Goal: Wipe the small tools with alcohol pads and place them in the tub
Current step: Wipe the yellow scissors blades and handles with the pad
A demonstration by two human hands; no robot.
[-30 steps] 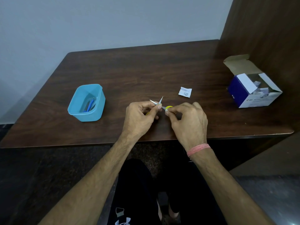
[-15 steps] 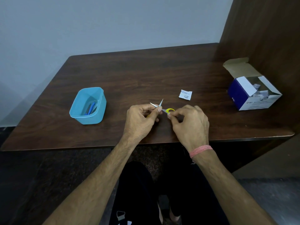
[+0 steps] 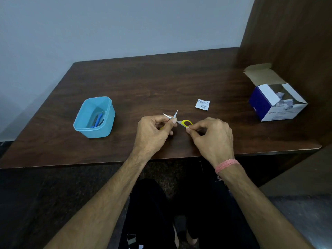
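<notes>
Small yellow-handled scissors [image 3: 185, 122] hang just above the dark wooden table [image 3: 143, 83], blades spread and pointing away from me. My left hand [image 3: 152, 133] pinches them at the pivot, with one yellow loop partly hidden under its fingers. My right hand [image 3: 210, 135] pinches the edge of the other yellow loop; whether it also holds a pad is hidden. A light blue tub [image 3: 94, 117] stands to the left with a blue-handled tool inside. A white alcohol pad sachet [image 3: 202, 104] lies beyond the hands.
An open blue-and-white box of pads [image 3: 276, 103] sits at the table's right, next to a wooden side panel [image 3: 296, 42]. The table's front edge runs just under my wrists. A grey wall stands behind.
My right hand has slid a little right along the scissors, uncovering more of the yellow loop. The view has tilted down slightly. My left hand keeps its grip.
</notes>
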